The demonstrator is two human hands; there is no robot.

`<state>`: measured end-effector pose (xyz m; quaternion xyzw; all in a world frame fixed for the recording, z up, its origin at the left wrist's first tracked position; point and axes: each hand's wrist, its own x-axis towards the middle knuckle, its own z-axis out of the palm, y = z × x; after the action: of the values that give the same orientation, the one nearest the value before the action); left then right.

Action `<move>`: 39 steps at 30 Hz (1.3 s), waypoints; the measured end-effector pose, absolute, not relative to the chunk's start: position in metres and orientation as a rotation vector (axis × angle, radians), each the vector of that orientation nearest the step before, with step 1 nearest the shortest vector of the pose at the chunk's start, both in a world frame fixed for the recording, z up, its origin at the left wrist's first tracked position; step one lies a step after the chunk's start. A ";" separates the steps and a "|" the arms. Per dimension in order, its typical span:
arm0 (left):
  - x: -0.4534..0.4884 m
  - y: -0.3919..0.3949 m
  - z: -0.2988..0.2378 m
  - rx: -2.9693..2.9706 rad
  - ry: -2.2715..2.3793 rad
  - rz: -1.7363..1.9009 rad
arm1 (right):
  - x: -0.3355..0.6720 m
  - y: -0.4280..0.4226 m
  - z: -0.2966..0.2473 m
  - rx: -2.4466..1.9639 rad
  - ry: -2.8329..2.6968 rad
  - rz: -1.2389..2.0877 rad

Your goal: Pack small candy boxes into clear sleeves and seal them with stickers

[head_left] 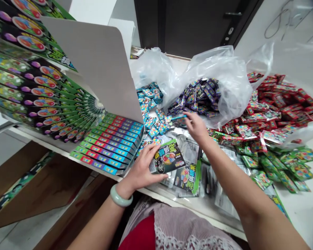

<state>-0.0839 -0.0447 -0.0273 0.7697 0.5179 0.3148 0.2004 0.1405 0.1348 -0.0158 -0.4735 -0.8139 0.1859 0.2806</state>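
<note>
My left hand (142, 168) rests on a green and black printed candy packet (168, 157), fingers across its edge, and seems to hold it against the table. My right hand (197, 126) pinches a small teal packet (179, 120) above the loose piles. Cyan sachets (149, 97) lie just left of that hand, and purple-blue sachets (198, 97) lie behind it. Red sachets (273, 107) and green sachets (281, 166) spread to the right. Flat foil-backed packets (187, 178) lie beneath my forearms. A jade bangle (121, 195) circles my left wrist.
Rows of colourful flat boxes (106, 144) sit beside my left hand, below a white board (94, 62). Printed display cards (33, 86) fan out at the left. Clear plastic bags (216, 76) lie behind the piles. An open cardboard box (36, 180) stands below the table's left edge.
</note>
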 end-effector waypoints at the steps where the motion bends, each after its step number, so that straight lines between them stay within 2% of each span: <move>1: -0.084 -0.044 -0.028 2.156 1.459 0.882 | 0.153 0.131 -0.004 -1.262 -2.047 0.538; 4: -0.081 -0.041 -0.029 2.198 1.473 0.872 | 0.186 0.110 0.029 -1.191 -1.788 0.831; 7: -0.073 -0.038 -0.029 2.284 1.414 0.842 | 0.203 0.085 0.049 -1.172 -1.904 0.968; 13: -0.053 -0.036 -0.031 2.367 1.286 0.821 | 0.202 0.056 0.041 -1.060 -2.413 0.650; 16: -0.050 -0.038 -0.032 2.355 1.297 0.806 | 0.202 0.048 0.032 -1.126 -2.411 0.578; 23: -0.049 -0.041 -0.028 2.285 1.233 0.783 | 0.212 0.042 0.033 -0.910 -2.424 0.677; 32: -0.048 -0.043 -0.028 2.324 1.215 0.794 | 0.209 0.045 0.032 -0.972 -2.488 0.729; 39: -0.042 -0.041 -0.024 2.317 1.263 0.836 | 0.196 0.040 0.020 -1.041 -2.191 0.455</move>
<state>-0.0417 -0.0408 -0.0241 0.8225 0.4482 0.2967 0.1858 0.1960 0.0403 0.0204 -0.3982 -0.8379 0.1740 0.3302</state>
